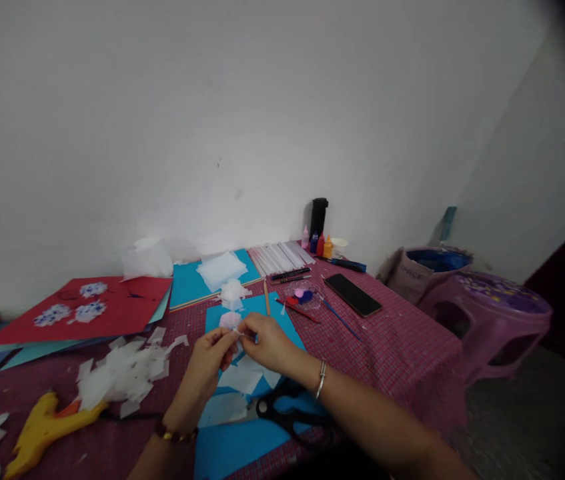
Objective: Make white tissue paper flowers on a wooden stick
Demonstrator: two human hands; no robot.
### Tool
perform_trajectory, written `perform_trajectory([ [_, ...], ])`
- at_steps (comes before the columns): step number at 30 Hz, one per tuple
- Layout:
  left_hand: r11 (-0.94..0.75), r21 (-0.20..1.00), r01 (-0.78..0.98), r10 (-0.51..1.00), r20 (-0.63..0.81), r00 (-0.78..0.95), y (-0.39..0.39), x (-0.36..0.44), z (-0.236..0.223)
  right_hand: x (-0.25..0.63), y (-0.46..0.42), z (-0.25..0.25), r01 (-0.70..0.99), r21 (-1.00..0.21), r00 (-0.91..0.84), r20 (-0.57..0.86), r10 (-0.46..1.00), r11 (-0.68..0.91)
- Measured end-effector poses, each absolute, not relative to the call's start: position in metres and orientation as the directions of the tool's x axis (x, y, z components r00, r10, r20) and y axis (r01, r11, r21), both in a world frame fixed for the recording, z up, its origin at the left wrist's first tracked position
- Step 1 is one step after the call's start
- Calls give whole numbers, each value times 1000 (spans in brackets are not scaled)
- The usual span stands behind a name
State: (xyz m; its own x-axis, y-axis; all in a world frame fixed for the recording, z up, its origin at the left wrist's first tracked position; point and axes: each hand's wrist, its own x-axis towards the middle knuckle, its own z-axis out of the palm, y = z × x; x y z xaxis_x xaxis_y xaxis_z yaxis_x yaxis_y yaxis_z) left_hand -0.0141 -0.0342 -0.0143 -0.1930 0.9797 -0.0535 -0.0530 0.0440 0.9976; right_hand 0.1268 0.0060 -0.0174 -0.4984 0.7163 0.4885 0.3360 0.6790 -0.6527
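Over a blue sheet [232, 447], my left hand [215, 357] and my right hand [266, 341] meet, fingertips pinched together on a small piece of white tissue paper [237, 331]. Just beyond the fingertips is a pale pink tissue-paper flower [231, 319]; whether it joins the pinched piece I cannot tell. Behind it lies a white crumpled tissue flower [233, 293]. Cut white paper pieces [240, 377] rest under my hands. Closer to me, black-handled scissors [287, 415] lie on the blue sheet, partly beneath my right forearm.
To the left are a heap of tissue scraps [122, 373], a yellow glue gun [45, 430] and a red sheet [127, 310] with blue-spotted flowers. Rightward lie a paint palette [305, 297], a paintbrush [339, 317] and a phone [352, 294]. Paint bottles [321, 244] stand behind; a pink stool [487, 320] is beside the table.
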Motion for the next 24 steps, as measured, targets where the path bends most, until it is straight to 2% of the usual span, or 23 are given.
perform_trajectory([
  [11, 16, 997, -76, 974, -33, -222, -32, -15, -17, 128, 4, -16, 323, -622, -542, 496, 678, 713],
  [14, -2, 998, -66, 975, -13, -222, -31, -17, -20, 126, 6, -19, 287, -696, -527, 459, 715, 658],
  [19, -58, 994, 96, 966, 80, -245, -34, -17, -20, 120, 14, -29, 135, -901, -461, 311, 831, 412],
  [24, -111, 961, 253, 960, 169, -223, -36, -12, -15, 120, 20, -32, 55, -942, -427, 277, 861, 330],
])
